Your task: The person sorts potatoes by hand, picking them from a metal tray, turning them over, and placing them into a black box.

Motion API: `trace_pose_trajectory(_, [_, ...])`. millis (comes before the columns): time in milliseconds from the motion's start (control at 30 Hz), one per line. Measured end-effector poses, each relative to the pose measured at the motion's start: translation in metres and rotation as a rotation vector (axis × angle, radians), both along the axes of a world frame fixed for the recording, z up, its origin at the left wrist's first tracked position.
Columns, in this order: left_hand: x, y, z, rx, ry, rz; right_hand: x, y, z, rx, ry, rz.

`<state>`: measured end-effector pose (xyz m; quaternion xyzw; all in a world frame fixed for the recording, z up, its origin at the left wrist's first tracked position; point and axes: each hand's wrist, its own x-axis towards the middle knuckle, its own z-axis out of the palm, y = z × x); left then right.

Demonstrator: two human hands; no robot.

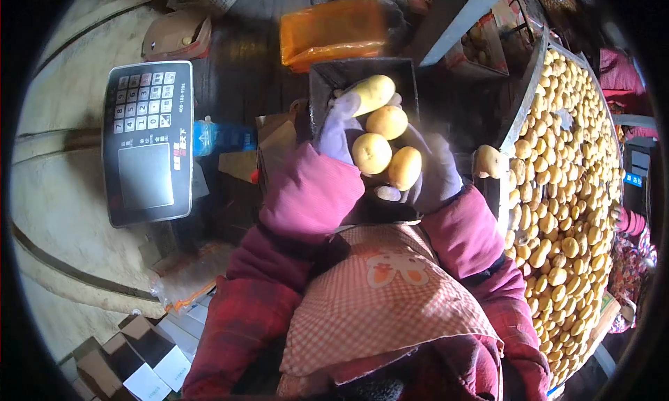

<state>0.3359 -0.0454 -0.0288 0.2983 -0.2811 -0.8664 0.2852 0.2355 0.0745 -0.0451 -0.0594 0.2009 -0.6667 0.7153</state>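
Note:
My left hand (339, 130), in a pale lavender glove, holds a long yellow potato (375, 94) near the far side of a dark open box (363, 68). Opposite it, my right hand (440, 170), gloved the same, curves around the near potatoes. Between both palms rest rounder potatoes, one in the middle (387, 122), one at the left (371, 153) and one by the right palm (405, 168). The fingers under them are partly hidden. Just right of my right hand, a single potato (488, 162) sits at the edge of the sorting table.
A large tray of potatoes (557, 248) fills the right side behind a metal rim (524, 94). At left stands a scale display with keypad (148, 143). An orange plastic-wrapped bundle (334, 33) lies beyond the box. Small open cartons (129, 359) are at lower left; a grey post (460, 21) slants overhead.

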Motion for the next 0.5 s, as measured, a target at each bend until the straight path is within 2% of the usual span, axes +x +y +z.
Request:
trace_pose_trajectory(67, [0.000, 0.004, 0.008, -0.043, -0.084, -0.120, -0.002, 0.002, -0.005, 0.042, -0.046, -0.063])
trace_pose_trajectory(100, [-0.002, 0.000, -0.016, -0.126, -0.048, -0.153, -0.007, 0.003, -0.011, 0.014, 0.085, -0.045])
trace_pose_trajectory(133, [-0.006, 0.002, -0.013, -0.126, -0.045, -0.160, -0.010, 0.003, -0.017, -0.015, 0.218, -0.027])
trace_pose_trajectory(167, [-0.007, 0.005, -0.007, 0.028, -0.047, -0.123, -0.007, 0.006, -0.025, 0.105, 0.065, -0.050])
trace_pose_trajectory(200, [-0.006, 0.008, -0.005, 0.181, -0.053, -0.082, -0.008, 0.010, -0.034, 0.107, 0.061, -0.054])
trace_pose_trajectory(233, [-0.001, 0.008, -0.016, 0.246, -0.050, -0.105, -0.011, 0.016, -0.043, 0.084, 0.067, 0.002])
trace_pose_trajectory(267, [0.009, 0.005, -0.026, 0.234, -0.111, -0.228, -0.012, 0.020, -0.047, 0.061, 0.074, 0.062])
trace_pose_trajectory(300, [0.019, 0.007, -0.043, 0.244, -0.010, -0.242, -0.006, 0.026, -0.047, 0.207, 0.075, 0.039])
trace_pose_trajectory(333, [0.032, 0.012, -0.062, 0.257, 0.088, -0.256, -0.005, 0.033, -0.062, 0.240, 0.074, 0.122])
trace_pose_trajectory(400, [0.053, 0.019, -0.079, 0.506, 0.098, -0.284, 0.005, 0.041, -0.077, 0.245, 0.066, 0.243])
trace_pose_trajectory(467, [0.086, 0.030, -0.120, 0.642, -0.062, -0.288, 0.020, 0.050, -0.116, 0.283, -0.012, 0.332])
trace_pose_trajectory(500, [0.085, 0.034, -0.122, 0.690, -0.175, -0.242, 0.029, 0.053, -0.133, 0.259, -0.030, 0.336])
